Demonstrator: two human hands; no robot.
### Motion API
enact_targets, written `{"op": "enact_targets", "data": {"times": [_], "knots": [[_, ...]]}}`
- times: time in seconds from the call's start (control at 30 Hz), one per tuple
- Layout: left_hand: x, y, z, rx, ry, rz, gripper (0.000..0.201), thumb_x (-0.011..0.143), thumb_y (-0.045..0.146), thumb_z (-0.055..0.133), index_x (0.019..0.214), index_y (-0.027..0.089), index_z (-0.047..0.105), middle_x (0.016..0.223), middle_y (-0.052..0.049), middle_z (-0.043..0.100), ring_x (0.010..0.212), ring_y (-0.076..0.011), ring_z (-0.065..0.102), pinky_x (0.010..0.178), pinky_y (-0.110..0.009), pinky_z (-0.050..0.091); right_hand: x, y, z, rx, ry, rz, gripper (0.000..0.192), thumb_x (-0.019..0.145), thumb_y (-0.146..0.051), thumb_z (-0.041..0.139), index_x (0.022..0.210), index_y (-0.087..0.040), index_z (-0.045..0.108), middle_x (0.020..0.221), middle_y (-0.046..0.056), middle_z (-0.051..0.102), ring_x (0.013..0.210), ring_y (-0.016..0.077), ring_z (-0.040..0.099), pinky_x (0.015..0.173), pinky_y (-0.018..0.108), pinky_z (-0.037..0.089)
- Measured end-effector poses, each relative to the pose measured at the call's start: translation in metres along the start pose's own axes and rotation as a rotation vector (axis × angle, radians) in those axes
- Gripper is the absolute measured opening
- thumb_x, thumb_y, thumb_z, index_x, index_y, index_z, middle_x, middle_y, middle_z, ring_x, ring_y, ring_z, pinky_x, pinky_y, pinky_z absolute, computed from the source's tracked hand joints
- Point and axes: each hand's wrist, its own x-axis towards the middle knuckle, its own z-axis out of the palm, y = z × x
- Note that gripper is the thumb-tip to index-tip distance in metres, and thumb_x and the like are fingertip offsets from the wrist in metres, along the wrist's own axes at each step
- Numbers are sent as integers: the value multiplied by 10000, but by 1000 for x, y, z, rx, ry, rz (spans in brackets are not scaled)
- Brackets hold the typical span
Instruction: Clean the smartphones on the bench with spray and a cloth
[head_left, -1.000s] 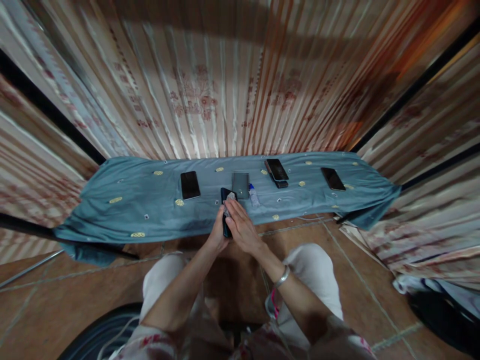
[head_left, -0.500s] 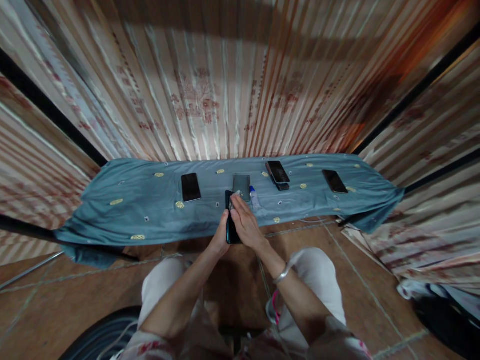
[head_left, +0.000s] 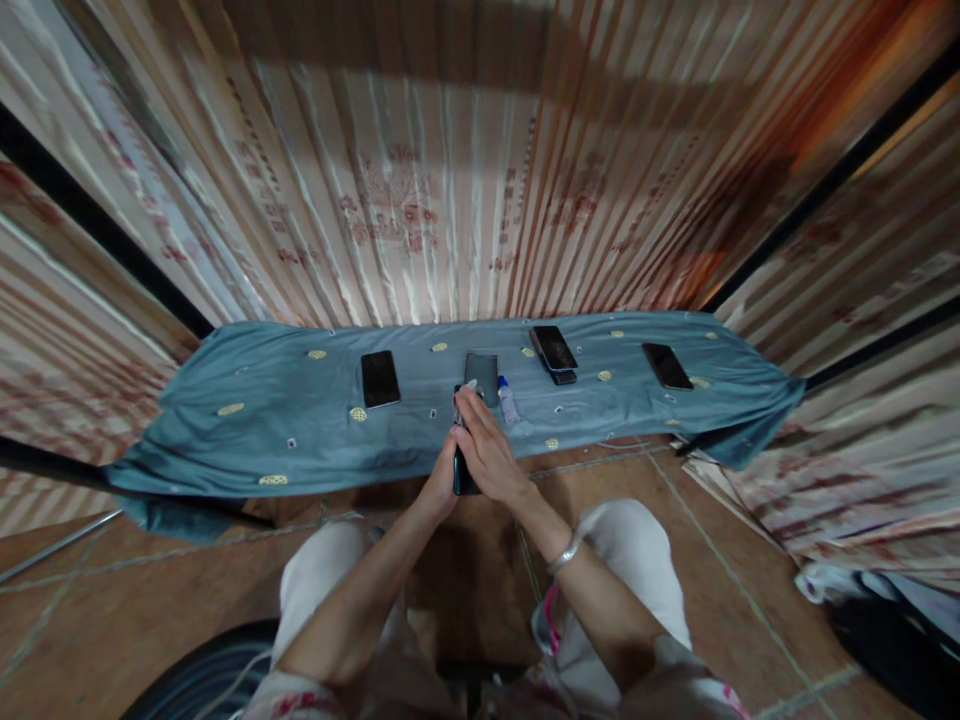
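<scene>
My left hand (head_left: 441,475) grips a dark phone (head_left: 466,482) with a bluish edge, held upright along its length in front of the table. Over the phone's face lies my right hand (head_left: 487,448), fingers together and pressed down, covering most of it. A pale crumpled bit, looking like a small cloth (head_left: 470,385), pokes out at the right fingertips; the rest of it is hidden. Just beyond the hands a flat dark grey rectangular piece (head_left: 484,368) lies on the table. Beside it rests a small clear bottle (head_left: 508,403) with a blue cap.
A blue patterned cloth covers the narrow table (head_left: 225,450). One phone (head_left: 381,379) lies at left, stacked phones (head_left: 553,348) right of centre, another phone (head_left: 667,366) farther right. A striped curtain (head_left: 435,150) hangs behind. Black poles (head_left: 97,215) flank the table.
My right hand has slid slightly toward the left across the phone, covering more of its upper part. The view has shifted a little; the things on the table have stayed put.
</scene>
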Motion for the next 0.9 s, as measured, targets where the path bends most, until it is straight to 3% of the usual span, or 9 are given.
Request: {"op": "enact_targets", "data": {"times": [0.2,0.4,0.67,0.9], "knots": [[-5,6,1,-13,14,-157,380,919,322,403,1147,121,631,974,-68,733,1033,-190,641,967,-296,459,5,16,0,25,23,131,548,968,-399,234,1429,-115,316,1490,122,310,1399,177,231,1156,418,206],[-7,11,2,-17,20,-167,353,908,326,428,1099,133,654,882,-53,745,849,-174,694,850,-270,522,2,25,3,89,90,194,529,967,-426,253,1425,-175,334,1483,80,337,1388,178,261,1150,424,224],[-2,19,4,-47,21,-113,384,923,334,393,1052,101,669,926,-71,740,968,-174,664,964,-268,452,-1,19,4,38,79,135,493,971,-385,284,1409,-173,369,1468,102,360,1369,196,309,1129,438,280],[7,19,8,-72,-3,-116,448,910,404,395,1165,117,627,1026,-74,720,1067,-191,621,1013,-286,406,-12,12,4,-57,50,24,480,972,-330,286,1421,-173,346,1479,98,343,1386,212,270,1132,464,273]]}}
